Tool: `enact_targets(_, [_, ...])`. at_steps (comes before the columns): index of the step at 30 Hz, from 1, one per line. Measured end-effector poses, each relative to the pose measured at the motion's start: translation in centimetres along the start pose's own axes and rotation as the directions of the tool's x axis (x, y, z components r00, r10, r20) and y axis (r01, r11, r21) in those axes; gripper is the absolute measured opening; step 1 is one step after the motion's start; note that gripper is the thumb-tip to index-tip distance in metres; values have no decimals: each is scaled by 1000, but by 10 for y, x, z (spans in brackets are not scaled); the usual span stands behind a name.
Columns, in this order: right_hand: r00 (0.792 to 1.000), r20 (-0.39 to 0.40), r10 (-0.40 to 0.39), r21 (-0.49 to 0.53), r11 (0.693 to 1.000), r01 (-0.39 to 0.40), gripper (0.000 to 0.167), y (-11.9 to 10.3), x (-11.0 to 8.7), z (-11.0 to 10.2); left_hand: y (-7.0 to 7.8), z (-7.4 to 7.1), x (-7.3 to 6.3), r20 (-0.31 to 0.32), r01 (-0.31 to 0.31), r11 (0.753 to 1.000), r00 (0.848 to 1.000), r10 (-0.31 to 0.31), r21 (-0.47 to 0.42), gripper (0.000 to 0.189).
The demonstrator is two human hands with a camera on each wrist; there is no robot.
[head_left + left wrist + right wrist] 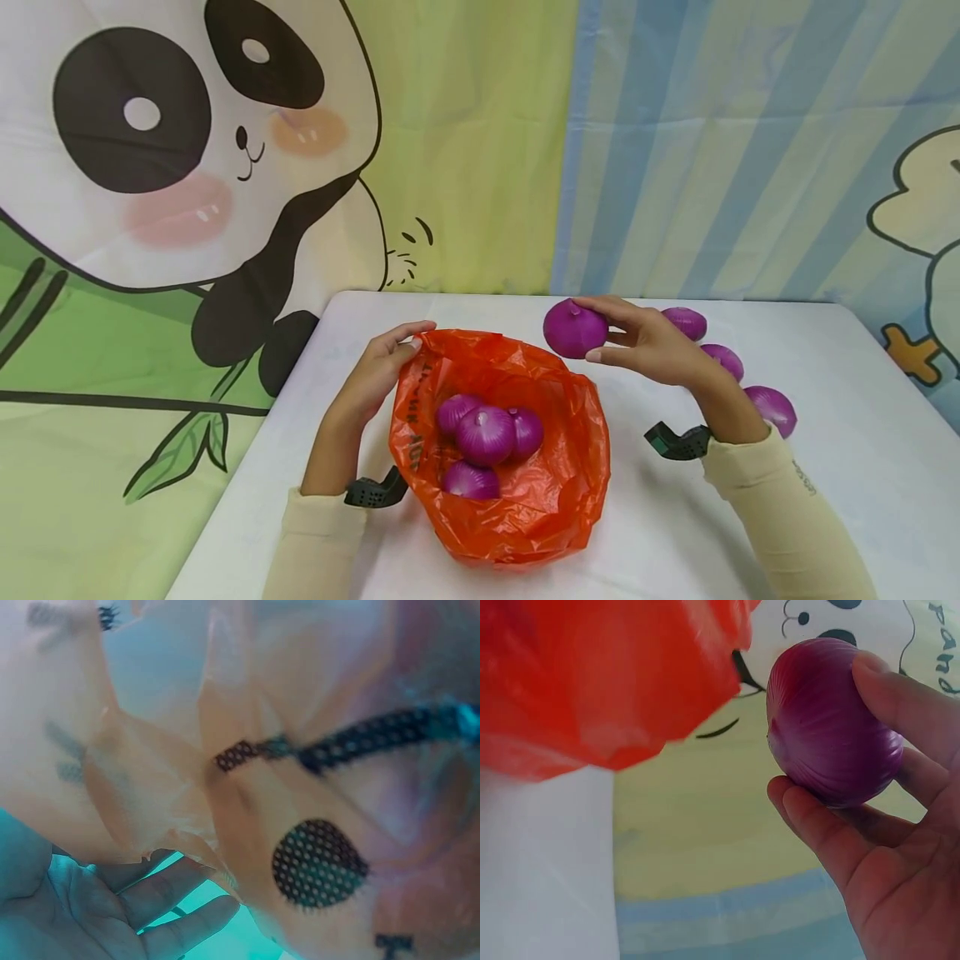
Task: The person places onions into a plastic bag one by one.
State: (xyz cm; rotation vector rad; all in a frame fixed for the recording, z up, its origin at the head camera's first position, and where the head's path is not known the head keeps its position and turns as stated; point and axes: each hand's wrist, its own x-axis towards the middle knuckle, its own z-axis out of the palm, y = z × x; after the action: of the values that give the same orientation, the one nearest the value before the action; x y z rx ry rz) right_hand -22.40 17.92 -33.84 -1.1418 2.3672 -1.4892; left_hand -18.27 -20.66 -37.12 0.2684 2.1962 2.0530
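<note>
A red plastic bag (pixel 592 467) with dark printing stands on the table, its mouth spread wide. Several purple onions (pixel 486 435) lie inside it. My left hand (pixel 378 367) grips the bag's rim at the far left corner; the left wrist view shows the bag wall close up beside the fingers (pixel 191 926). Between thumb and fingers, my right hand (pixel 648 337) holds another onion (pixel 574 329), raised just beyond the bag's far right rim. The right wrist view shows this onion (pixel 832 724) held near the bag's edge.
Three more onions lie in a row on the white table (pixel 847 467), partly behind the right forearm: a far one (pixel 686 322), a middle one (pixel 724 361) and a near one (pixel 772 408). A cloth backdrop (pixel 480 150) with a panda hangs behind the table.
</note>
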Motion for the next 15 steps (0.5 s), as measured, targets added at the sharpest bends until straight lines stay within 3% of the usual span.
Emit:
enact_targets(8, [991, 93, -96, 62, 994, 90, 68, -20, 4, 14, 0, 1, -1, 5, -8, 1000, 1000, 8, 2, 38])
enact_targets(15, [970, 171, -172, 160, 976, 145, 68, -27, 7, 26, 0, 1, 0, 13, -7, 1000, 1000, 7, -5, 38])
